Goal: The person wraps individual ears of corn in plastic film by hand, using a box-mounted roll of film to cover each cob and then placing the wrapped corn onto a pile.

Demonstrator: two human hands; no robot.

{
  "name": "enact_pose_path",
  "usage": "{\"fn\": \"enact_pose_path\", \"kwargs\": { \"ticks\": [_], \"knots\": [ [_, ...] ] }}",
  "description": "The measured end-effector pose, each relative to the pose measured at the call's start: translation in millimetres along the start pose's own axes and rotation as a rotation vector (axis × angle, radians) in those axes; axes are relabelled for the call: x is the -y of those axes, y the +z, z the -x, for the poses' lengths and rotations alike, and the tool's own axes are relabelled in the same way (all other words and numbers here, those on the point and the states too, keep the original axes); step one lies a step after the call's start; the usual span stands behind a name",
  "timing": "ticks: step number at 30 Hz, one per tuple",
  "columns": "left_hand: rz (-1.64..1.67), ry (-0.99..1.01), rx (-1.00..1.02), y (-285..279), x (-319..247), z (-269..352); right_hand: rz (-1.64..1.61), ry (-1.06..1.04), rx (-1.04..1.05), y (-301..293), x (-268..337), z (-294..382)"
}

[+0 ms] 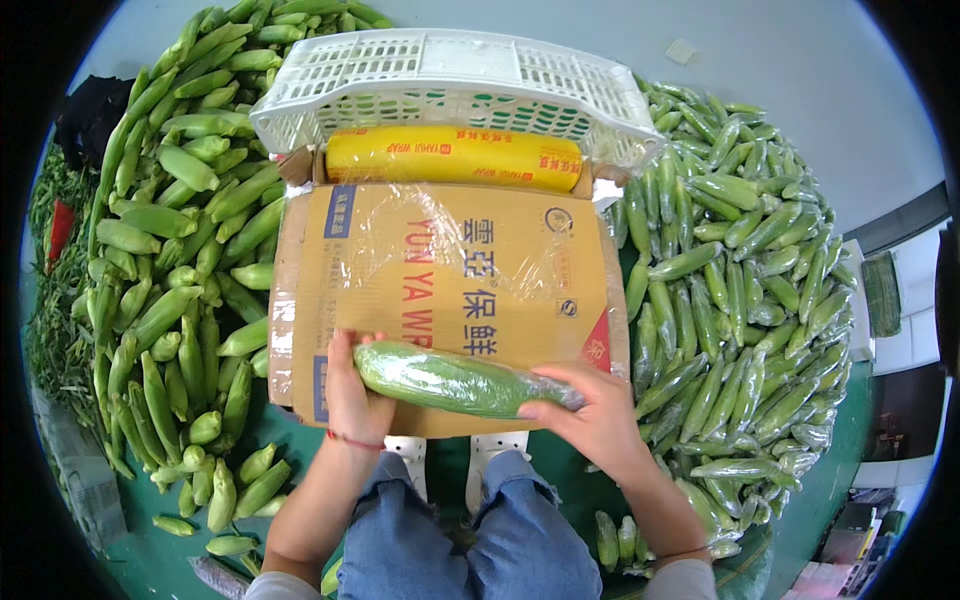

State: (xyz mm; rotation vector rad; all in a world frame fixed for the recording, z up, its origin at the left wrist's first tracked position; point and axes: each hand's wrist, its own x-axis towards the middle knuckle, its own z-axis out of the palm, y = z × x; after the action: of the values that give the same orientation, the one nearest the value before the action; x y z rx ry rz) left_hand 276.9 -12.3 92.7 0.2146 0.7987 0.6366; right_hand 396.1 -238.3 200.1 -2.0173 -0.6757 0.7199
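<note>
An ear of corn in its green husk (450,379), covered in shiny clear film, lies crosswise between my hands above a cardboard box. My right hand (592,412) pinches its narrower right end, where the film is bunched, thumb in front. Against the thick left end rests the palm of my left hand (356,397), its fingers pointing up. Beneath them, the printed cardboard box (517,262) has clear film stretched across its top. A yellow roll of cling film (454,157) sits along the box's far edge.
Behind the roll, a white plastic crate (465,67) stands on its side. Unwrapped corn ears (187,225) are heaped on the left, film-wrapped ears (735,300) on the right. Several loose ears (225,495) lie on the green floor at lower left. My knees (472,532) are below the box.
</note>
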Motion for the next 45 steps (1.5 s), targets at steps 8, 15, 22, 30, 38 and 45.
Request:
{"fn": "enact_pose_path", "kwargs": {
  "ticks": [8,15,22,30,38,45],
  "knots": [
    [-0.517,-0.552,0.241,-25,19,45,-1.061,-1.018,0.253,8,28,-27],
    [-1.319,0.220,0.960,-14,18,57,-1.046,-0.434,-0.444,16,10,-30],
    [-1.291,-0.272,1.042,45,40,86,-1.225,-0.750,-0.548,-26,-30,3],
    [-1.870,0.387,1.532,76,78,96,-1.312,-0.022,-0.832,17,-86,70],
    [-1.862,0.642,0.984,-22,15,58,0.460,0.339,-1.755,-386,-253,224],
    [-2.034,1.099,0.619,2,-15,-17,0.545,-0.200,-0.666,-120,-144,57]
  ]
}}
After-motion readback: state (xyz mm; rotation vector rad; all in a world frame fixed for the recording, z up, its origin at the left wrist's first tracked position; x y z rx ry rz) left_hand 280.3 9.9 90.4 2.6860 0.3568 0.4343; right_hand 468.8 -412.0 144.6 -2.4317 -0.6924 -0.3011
